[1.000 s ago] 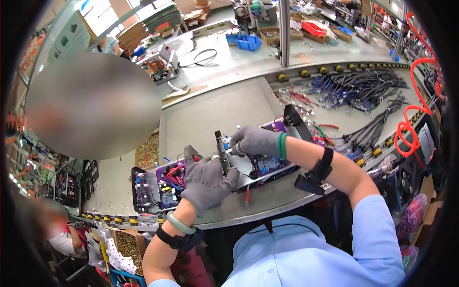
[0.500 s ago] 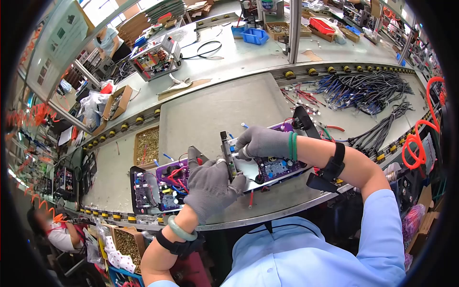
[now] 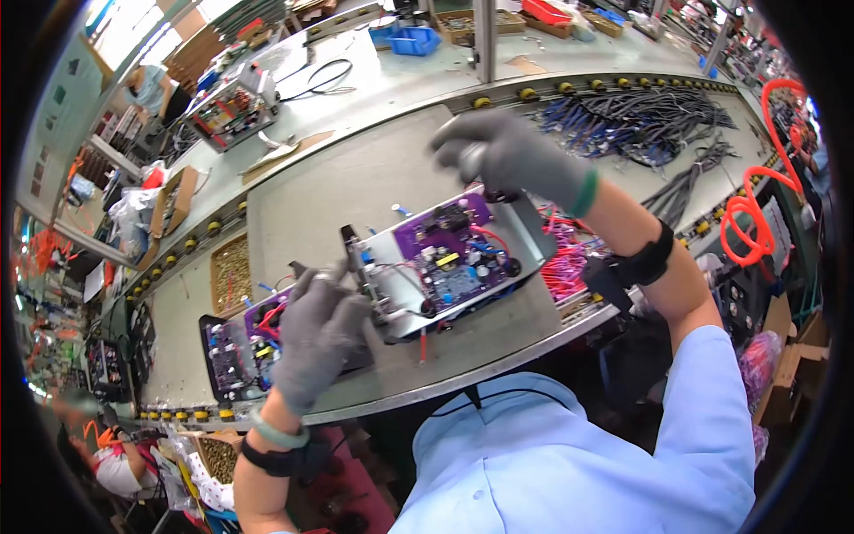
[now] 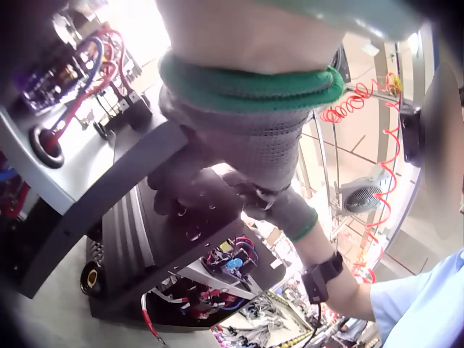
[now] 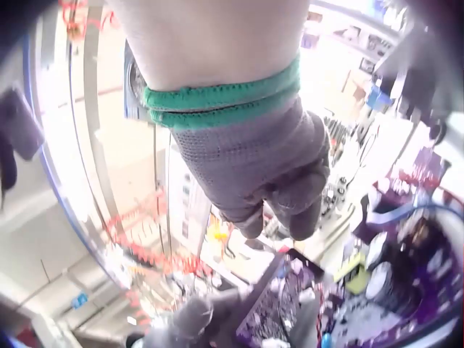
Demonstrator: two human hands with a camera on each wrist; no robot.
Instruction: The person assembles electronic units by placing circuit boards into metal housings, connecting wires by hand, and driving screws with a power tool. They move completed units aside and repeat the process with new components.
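A silver metal chassis with a purple circuit board [image 3: 454, 254] lies on the workbench, a black end panel [image 3: 356, 258] standing at its left. My gloved left hand [image 3: 320, 334] is at that end, fingers pointing up beside the panel. In the left wrist view its fingers lie against a dark, glossy panel [image 4: 159, 225]. Past the chassis' far right corner my gloved right hand [image 3: 525, 160] is raised and blurred. Its fingers hang loosely bent in the right wrist view, with nothing seen in them. A second chassis with a purple board [image 3: 236, 343] sits to the left, partly behind my left hand.
A heap of grey and blue cables [image 3: 614, 125] lies at the back right, with red and pink wires [image 3: 574, 267] nearer. A box of small brass-coloured parts [image 3: 233, 276] stands at the left. A coiled red hose [image 3: 747, 214] hangs on the right. Rollers edge the bench.
My right hand has lifted off the nearer chassis, uncovering its purple board. My left hand has shifted lower at the chassis' left end. The head view has turned, so the scene sits further left.
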